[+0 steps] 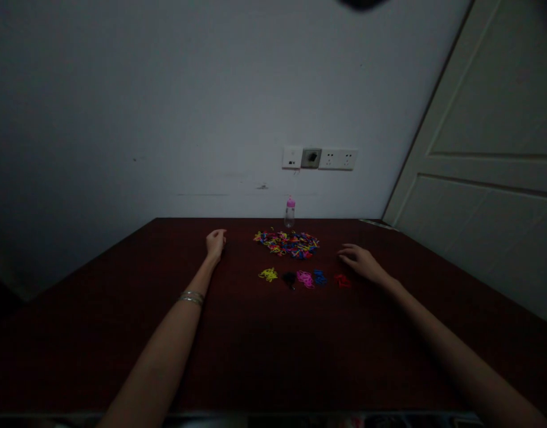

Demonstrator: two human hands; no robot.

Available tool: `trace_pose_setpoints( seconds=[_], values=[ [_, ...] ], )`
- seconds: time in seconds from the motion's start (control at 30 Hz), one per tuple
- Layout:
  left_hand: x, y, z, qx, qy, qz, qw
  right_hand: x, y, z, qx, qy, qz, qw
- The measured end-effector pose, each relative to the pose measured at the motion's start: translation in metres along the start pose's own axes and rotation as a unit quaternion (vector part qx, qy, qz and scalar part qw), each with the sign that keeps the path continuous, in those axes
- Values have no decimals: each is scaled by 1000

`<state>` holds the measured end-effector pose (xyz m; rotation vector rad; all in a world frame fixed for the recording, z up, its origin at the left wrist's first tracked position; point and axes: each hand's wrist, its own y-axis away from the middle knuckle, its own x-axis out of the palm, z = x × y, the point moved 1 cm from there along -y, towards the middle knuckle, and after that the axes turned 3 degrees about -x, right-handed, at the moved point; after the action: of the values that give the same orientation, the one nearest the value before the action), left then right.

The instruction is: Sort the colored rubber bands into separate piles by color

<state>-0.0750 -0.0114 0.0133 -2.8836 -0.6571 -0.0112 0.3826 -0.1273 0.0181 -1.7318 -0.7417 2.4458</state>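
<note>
A mixed heap of small coloured bands (pixel 287 242) lies near the back of the dark red table (pixel 255 345). In front of it sit separate small piles: yellow (pixel 268 274), black (pixel 290 277), pink (pixel 305 279), blue (pixel 319 277) and red (pixel 342 280). My left hand (pixel 216 242) rests on the table left of the heap, fingers curled in; whether anything is inside cannot be made out. Just above the red pile, on the right, my right hand (pixel 357 259) lies with its fingers apart and nothing in them.
Behind the heap stands a clear bottle with a pink cap (pixel 290 214). Wall sockets (pixel 329 159) are set in the pale wall above the table's back edge. A panelled door (pixel 491 178) borders the right side.
</note>
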Motion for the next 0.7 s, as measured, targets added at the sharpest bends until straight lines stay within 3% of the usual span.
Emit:
trace_pose_setpoints(
  seconds=[0.23,0.5,0.7],
  values=[
    [2,1,-1,16,-45,31,998,1,-19,42,-79,-62,46,994],
    [3,-2,5,33,-56,38,997,35,-40,43,-63,-4,75,995],
    [3,-5,8,37,-66,34,997,42,-47,49,-76,-3,59,995]
  ],
)
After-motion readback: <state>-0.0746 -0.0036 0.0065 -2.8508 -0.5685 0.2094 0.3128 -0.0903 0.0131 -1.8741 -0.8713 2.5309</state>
